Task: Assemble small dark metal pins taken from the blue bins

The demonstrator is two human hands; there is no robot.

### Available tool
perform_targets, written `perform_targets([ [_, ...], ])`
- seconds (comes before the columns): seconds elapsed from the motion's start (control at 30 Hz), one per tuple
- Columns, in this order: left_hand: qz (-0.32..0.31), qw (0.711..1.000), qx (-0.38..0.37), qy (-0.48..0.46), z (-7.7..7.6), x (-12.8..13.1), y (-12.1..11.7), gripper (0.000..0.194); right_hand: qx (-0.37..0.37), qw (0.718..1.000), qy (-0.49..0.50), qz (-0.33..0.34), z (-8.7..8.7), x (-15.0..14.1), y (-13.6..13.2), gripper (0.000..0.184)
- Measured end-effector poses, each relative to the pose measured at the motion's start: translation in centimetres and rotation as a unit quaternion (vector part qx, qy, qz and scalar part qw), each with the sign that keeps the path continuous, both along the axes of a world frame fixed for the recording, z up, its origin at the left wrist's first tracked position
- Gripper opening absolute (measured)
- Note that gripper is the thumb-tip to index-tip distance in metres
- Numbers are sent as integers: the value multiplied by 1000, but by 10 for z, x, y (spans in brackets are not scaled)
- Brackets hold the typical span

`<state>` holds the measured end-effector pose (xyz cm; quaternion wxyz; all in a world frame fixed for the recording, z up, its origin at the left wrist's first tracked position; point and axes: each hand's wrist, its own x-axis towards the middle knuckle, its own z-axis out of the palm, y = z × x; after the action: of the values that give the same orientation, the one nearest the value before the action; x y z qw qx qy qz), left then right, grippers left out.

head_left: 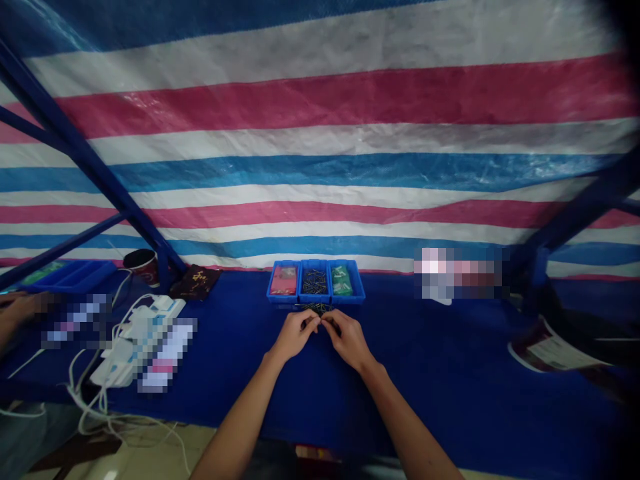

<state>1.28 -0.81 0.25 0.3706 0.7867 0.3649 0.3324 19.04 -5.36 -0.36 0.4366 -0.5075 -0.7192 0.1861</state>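
Head cam is looking fwd & down from person's head, facing striped tarp [320,133] across blue-covered bench [440,380]. Cam is sitting close above left hand [299,335] & right hand [349,340], framing both forearms at bottom, approx. centred.

Striped pink, white and blue tarpaulin [320,133] behind blue steel frame [85,167]. Dark blue table cover [440,360]. At far left, co-worker's hand [17,310] near blue tray [70,275], paper cup [141,267], dark patterned pouch [195,281]. White power strip [137,340], white cables [85,393] trailing over table edge. Printed sheet [550,350] at right. Pixelated patches hide objects on both sides.
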Motion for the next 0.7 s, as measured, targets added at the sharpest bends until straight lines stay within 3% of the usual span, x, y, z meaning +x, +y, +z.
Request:
perform_targets([
  [0.7,4,1000,-8,-4,-3,1,1,34,1,1000,-2,1,0,1,-1,18],
])
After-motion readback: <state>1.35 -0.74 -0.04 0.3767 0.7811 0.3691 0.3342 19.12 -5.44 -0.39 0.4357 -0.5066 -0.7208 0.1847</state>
